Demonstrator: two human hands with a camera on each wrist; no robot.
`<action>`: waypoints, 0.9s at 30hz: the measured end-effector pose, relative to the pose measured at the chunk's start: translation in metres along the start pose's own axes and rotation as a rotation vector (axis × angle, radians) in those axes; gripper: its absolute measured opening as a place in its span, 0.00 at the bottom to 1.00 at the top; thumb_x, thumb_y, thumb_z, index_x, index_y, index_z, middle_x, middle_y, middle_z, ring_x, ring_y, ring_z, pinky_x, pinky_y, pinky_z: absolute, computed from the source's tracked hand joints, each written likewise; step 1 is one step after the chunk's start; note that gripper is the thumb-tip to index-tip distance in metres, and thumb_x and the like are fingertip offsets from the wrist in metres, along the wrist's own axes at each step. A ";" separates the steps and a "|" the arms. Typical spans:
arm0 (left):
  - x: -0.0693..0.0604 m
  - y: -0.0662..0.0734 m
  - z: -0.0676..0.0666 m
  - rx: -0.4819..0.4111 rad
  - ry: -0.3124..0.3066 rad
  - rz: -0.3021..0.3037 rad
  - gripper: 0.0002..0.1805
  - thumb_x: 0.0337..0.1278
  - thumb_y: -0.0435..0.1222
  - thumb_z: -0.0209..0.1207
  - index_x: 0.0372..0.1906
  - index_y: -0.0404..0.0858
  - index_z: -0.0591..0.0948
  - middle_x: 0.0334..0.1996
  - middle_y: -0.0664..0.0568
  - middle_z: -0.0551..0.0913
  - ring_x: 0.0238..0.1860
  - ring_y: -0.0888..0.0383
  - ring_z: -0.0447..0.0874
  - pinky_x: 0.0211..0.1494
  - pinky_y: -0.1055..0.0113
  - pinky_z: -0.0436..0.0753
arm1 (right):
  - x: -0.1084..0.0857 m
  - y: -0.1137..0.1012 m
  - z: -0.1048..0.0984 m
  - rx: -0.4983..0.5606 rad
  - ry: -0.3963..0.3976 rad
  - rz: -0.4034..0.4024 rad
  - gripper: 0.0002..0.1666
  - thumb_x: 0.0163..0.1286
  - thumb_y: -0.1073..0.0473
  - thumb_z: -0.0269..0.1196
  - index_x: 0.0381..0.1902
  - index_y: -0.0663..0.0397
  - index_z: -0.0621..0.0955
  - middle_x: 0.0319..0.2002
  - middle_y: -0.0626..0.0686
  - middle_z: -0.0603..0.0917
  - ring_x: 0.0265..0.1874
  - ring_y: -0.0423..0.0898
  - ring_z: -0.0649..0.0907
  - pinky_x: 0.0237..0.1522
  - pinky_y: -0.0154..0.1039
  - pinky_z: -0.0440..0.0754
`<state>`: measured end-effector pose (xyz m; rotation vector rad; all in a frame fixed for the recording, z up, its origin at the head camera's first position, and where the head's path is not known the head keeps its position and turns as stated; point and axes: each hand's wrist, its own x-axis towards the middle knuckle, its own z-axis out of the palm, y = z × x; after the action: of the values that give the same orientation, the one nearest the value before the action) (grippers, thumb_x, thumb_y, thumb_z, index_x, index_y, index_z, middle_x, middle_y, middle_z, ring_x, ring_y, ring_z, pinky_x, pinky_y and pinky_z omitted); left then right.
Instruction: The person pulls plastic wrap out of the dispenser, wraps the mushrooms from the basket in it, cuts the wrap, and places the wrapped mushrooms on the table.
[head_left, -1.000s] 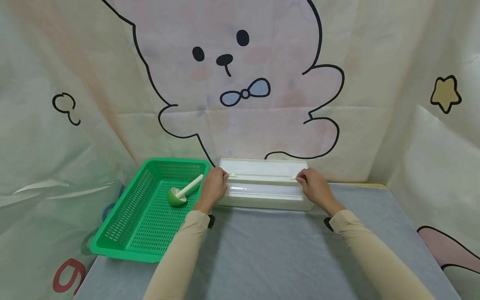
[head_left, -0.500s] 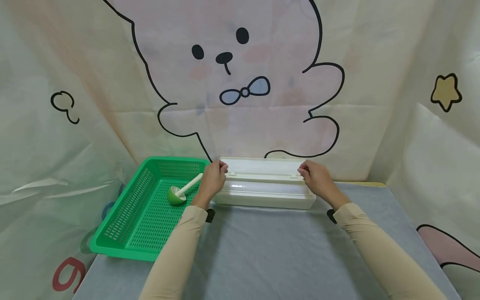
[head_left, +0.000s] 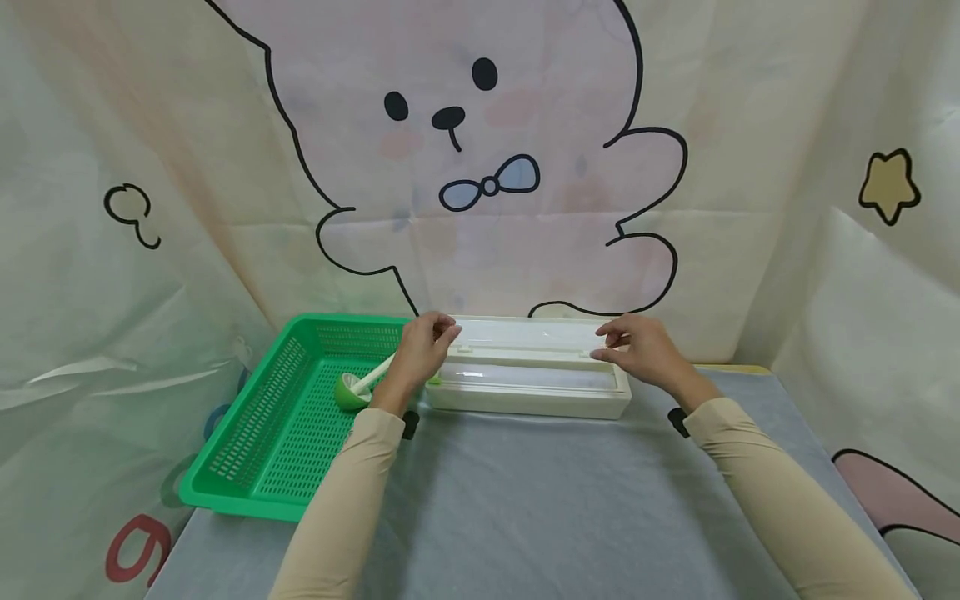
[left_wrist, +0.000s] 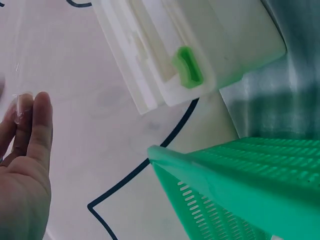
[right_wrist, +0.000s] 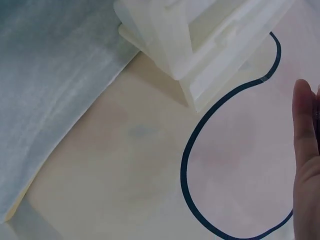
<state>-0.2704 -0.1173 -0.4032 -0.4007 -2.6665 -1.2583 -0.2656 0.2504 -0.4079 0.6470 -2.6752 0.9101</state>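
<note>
A long white box stands at the back of the table, its lid raised behind it. Clear film shows at the fingertips of my left hand, which pinches it above the box's left end. Over the right end is my right hand, thumb and forefinger apart and other fingers bent; whether film lies between them cannot be told. The right wrist view shows only part of this hand. A bright green piece sits at the box's left end.
Left of the box stands a green perforated basket, its right rim near my left forearm. A green ladle with a white handle lies inside. Grey-blue cloth covers the table, and a printed curtain hangs behind.
My hands have moved slightly apart, each outward. The right thumb and forefinger have spread. The green piece at the box's left end now shows beside my left hand.
</note>
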 end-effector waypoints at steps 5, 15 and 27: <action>0.000 0.001 -0.002 0.018 0.016 0.012 0.16 0.67 0.31 0.65 0.55 0.27 0.82 0.41 0.41 0.82 0.43 0.46 0.84 0.48 0.53 0.83 | 0.001 -0.003 -0.003 -0.010 0.067 0.046 0.03 0.62 0.70 0.73 0.34 0.64 0.88 0.31 0.56 0.85 0.33 0.54 0.86 0.39 0.53 0.87; 0.003 0.011 -0.009 -0.119 0.140 -0.016 0.07 0.66 0.33 0.66 0.42 0.33 0.89 0.38 0.44 0.87 0.38 0.48 0.83 0.43 0.55 0.82 | 0.004 -0.010 -0.013 -0.004 0.209 0.075 0.04 0.65 0.65 0.72 0.35 0.62 0.89 0.34 0.57 0.86 0.34 0.51 0.84 0.36 0.39 0.83; 0.005 0.017 -0.022 -0.345 0.159 -0.060 0.09 0.68 0.34 0.65 0.43 0.31 0.87 0.40 0.41 0.87 0.44 0.43 0.84 0.40 0.65 0.79 | 0.007 -0.020 -0.027 0.127 0.176 0.141 0.10 0.72 0.60 0.68 0.39 0.63 0.87 0.36 0.59 0.89 0.35 0.48 0.86 0.35 0.27 0.80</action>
<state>-0.2693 -0.1231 -0.3756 -0.2515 -2.3477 -1.6972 -0.2594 0.2509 -0.3742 0.3867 -2.5463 1.1254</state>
